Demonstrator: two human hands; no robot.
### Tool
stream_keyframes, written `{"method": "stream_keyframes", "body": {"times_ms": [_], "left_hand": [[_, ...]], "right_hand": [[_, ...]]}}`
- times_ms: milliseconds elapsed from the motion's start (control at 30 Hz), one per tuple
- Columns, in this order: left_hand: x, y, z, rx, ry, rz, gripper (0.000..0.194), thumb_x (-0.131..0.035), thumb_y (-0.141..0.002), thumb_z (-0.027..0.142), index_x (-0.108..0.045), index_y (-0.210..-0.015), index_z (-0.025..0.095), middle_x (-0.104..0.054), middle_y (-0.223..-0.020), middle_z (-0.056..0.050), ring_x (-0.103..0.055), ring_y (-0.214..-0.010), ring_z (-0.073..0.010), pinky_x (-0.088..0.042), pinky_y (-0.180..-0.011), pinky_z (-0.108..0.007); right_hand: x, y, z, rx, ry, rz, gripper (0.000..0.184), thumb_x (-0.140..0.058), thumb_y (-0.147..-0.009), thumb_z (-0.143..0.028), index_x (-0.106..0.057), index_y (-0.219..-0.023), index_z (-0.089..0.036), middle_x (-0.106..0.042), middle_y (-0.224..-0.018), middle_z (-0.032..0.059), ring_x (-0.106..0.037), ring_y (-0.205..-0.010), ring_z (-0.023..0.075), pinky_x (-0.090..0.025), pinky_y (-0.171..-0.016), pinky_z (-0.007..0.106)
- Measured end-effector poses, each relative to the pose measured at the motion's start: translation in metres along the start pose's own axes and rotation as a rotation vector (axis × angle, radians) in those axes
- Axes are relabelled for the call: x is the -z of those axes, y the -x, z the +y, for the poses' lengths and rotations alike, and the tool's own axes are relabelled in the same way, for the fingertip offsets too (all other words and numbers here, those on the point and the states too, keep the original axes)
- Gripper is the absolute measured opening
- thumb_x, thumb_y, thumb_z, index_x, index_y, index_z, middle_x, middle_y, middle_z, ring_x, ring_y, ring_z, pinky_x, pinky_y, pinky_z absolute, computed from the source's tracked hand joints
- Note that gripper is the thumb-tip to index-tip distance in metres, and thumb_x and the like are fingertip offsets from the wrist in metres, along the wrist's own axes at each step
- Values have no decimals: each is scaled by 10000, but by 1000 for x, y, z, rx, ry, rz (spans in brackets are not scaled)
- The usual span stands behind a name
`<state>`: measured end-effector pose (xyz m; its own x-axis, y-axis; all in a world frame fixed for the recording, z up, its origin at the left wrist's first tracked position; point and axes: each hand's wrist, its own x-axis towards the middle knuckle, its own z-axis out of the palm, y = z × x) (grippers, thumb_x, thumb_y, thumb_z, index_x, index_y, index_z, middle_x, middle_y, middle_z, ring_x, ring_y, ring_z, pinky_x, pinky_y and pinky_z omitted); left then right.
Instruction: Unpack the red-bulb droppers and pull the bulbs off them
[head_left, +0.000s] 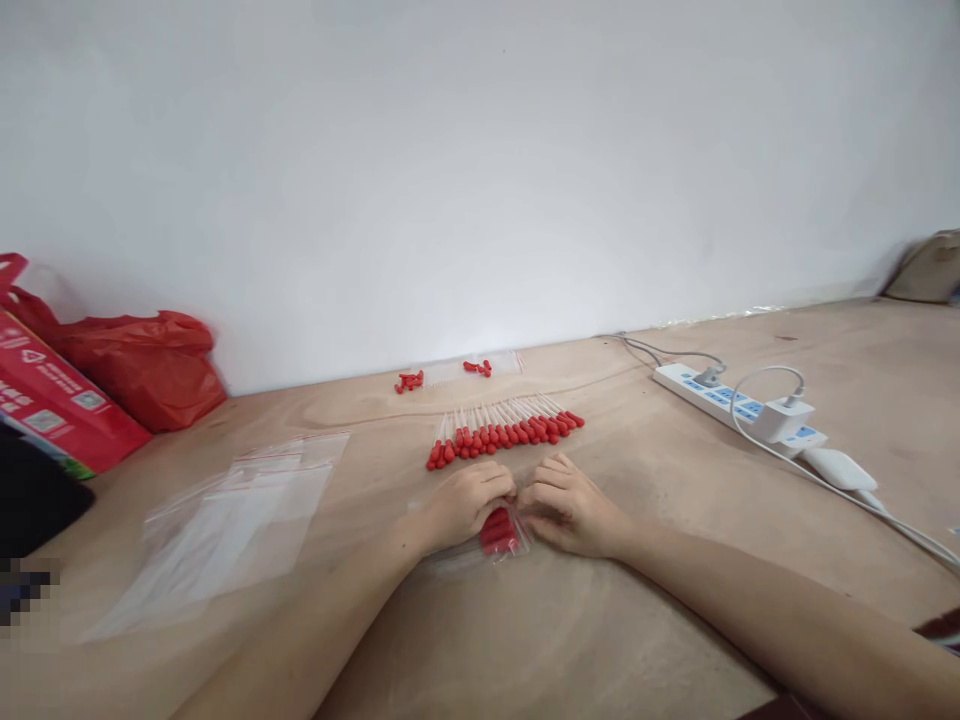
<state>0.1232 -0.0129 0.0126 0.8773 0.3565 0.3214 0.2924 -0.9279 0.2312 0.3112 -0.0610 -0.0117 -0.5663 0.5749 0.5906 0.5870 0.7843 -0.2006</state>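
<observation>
Plastic bag [501, 536] with red contents, lying on the table [480, 650] directly between the two hands, toward the wearer's side of their fingertips. The left hand [466, 503], nearer, is curled closed over its upper part; the right hand [568, 507] is half curled at its right edge, though whether it grips cannot be told. The bag's long axis is obscured by the left hand. Beyond both hands, red-tipped sticks [517, 434] form a crosswise row, heads toward the wearer.
</observation>
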Motion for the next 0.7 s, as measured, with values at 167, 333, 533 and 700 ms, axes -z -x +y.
{"method": "stream_keyframes", "body": {"times_ms": [167,333,533,700], "left_hand": [[-1,2,-4,1,-19,-14,210,-327,-843,132,-485,-707,162,-517,-690,-15,-464,-660,-124,-370,-609,-220],[-3,4,-7,5,54,48,188,-342,-826,107,-501,-742,162,-546,-728,-15,-487,-683,-117,-384,-633,-211],[-1,2,-8,-54,69,69,231,-333,-854,131,-553,-788,155,-575,-737,-25,-515,-689,-112,-400,-657,-211],[-2,3,-7,-104,37,74,290,-300,-877,148,-575,-784,150,-602,-800,-49,-540,-743,-117,-407,-682,-210]], "right_hand": [[-5,-2,2,33,22,37,59,-491,-771,-174,-546,-775,-196,-539,-717,4,-440,-719,128,-279,-657,273],[-9,-4,6,74,13,146,83,-508,-771,-173,-553,-702,-187,-541,-675,2,-424,-677,121,-290,-643,269],[-5,-5,4,116,21,198,172,-468,-812,-178,-586,-688,-197,-532,-634,3,-406,-649,122,-288,-623,276],[-3,-4,4,153,54,173,168,-457,-807,-153,-596,-724,-198,-535,-638,4,-413,-666,125,-281,-628,283]]}}
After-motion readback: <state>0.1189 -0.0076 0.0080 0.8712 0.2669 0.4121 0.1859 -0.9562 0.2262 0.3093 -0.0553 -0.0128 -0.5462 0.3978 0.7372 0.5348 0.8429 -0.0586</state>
